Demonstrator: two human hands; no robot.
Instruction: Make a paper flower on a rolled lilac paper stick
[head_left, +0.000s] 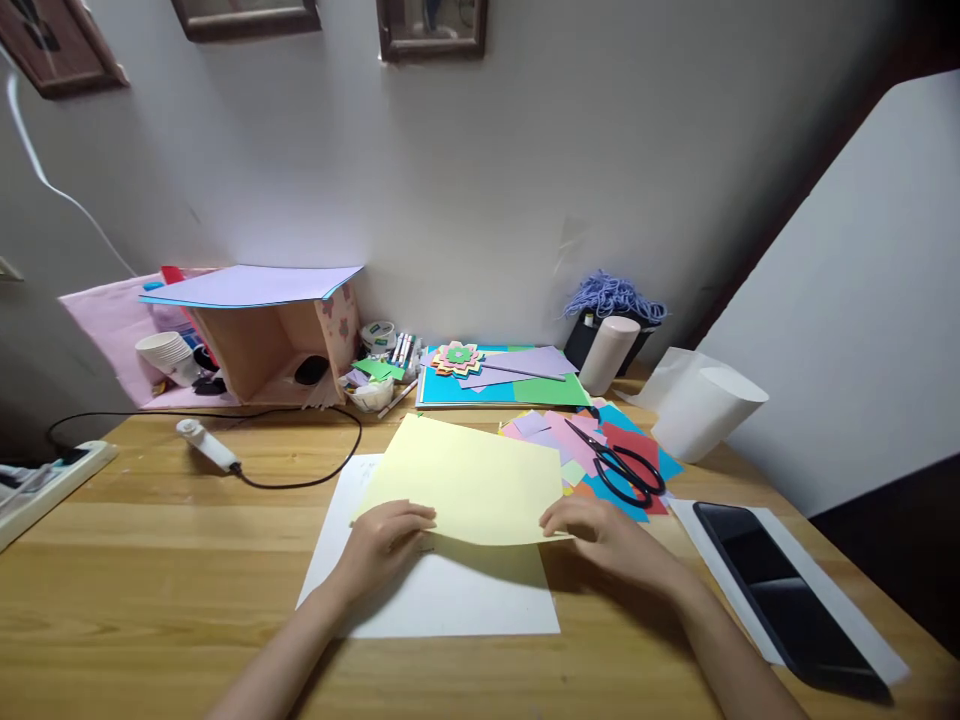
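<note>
Both my hands grip the near edge of a pale yellow sheet of paper (472,480). My left hand (386,545) pinches its left corner, thumb hidden beneath. At the right corner, my right hand (600,540) is closed on the paper in the same way. The sheet's near edge sags a little between the hands and is raised off the table. Under it lies a white sheet (450,600), partly covered. Black-handled scissors (619,468) rest on a pile of coloured paper scraps (562,435) beyond my right hand.
A black phone (787,600) lies on white paper at the right, near paper rolls (709,415). A layered paper flower (457,357) sits on stacked coloured sheets. At the left are an open box (262,345), a white corded device (206,445) and a power strip (52,495).
</note>
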